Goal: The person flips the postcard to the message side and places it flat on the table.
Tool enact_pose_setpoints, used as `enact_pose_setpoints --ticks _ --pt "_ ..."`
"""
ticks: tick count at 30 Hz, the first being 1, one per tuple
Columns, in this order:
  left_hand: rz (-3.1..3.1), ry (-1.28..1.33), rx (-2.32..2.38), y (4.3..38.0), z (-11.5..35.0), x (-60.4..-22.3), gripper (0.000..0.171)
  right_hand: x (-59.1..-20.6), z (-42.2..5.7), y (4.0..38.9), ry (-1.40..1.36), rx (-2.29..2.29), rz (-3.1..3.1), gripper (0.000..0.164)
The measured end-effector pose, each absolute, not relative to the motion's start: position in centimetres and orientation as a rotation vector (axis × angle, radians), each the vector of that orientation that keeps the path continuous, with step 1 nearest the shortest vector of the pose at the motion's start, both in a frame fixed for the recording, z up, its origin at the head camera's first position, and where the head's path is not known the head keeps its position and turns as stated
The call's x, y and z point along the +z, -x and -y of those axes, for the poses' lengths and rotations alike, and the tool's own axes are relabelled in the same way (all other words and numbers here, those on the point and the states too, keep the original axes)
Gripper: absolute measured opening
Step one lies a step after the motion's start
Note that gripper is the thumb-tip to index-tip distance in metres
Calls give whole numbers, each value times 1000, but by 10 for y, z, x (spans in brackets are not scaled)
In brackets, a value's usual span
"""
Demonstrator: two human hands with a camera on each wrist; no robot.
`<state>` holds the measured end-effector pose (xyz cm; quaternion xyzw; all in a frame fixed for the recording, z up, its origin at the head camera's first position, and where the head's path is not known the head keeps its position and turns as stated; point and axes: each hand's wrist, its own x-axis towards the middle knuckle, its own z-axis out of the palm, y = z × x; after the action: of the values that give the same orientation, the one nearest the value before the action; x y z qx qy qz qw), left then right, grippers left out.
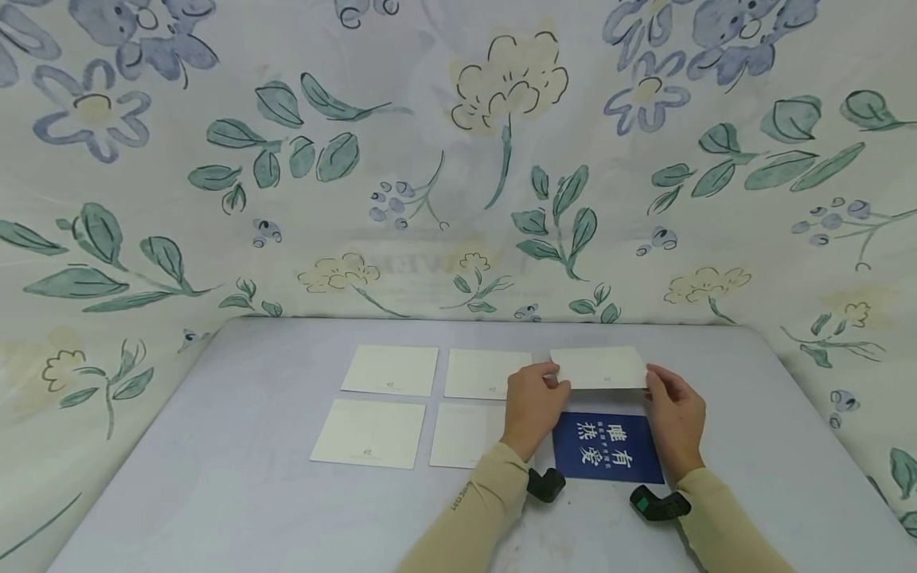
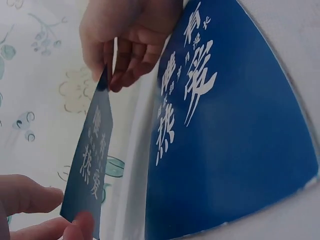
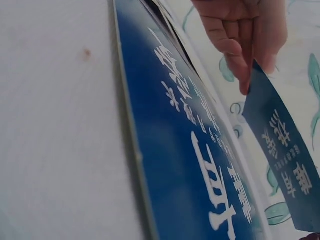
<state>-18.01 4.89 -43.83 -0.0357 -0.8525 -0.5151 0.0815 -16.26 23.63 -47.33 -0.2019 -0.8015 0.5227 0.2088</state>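
My left hand and right hand pinch a postcard by its two side edges. Its cream side faces up in the head view, while both wrist views catch its blue underside with white Chinese characters. The held card is tilted and raised off the table. Between my wrists, nearer to me, a matching blue postcard lies flat, lettered side up. In the left wrist view my left fingers grip the lower end of the held card and my right hand the upper end.
Several cream postcards lie face down to the left in two rows, among them one at the back left and one at the front left. My left hand and forearm partly cover the front middle card. Floral cloth rises behind the white table.
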Motion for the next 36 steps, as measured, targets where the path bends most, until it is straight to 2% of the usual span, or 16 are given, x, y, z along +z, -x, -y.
enact_pose_setpoints --ticks 19,36 --pt "2638 172 -1415 177 -47 -440 26 -474 -235 165 484 1085 2373 29" --pt "2744 238 -1296 176 -46 -443 28 -470 -235 161 434 979 2538 32"
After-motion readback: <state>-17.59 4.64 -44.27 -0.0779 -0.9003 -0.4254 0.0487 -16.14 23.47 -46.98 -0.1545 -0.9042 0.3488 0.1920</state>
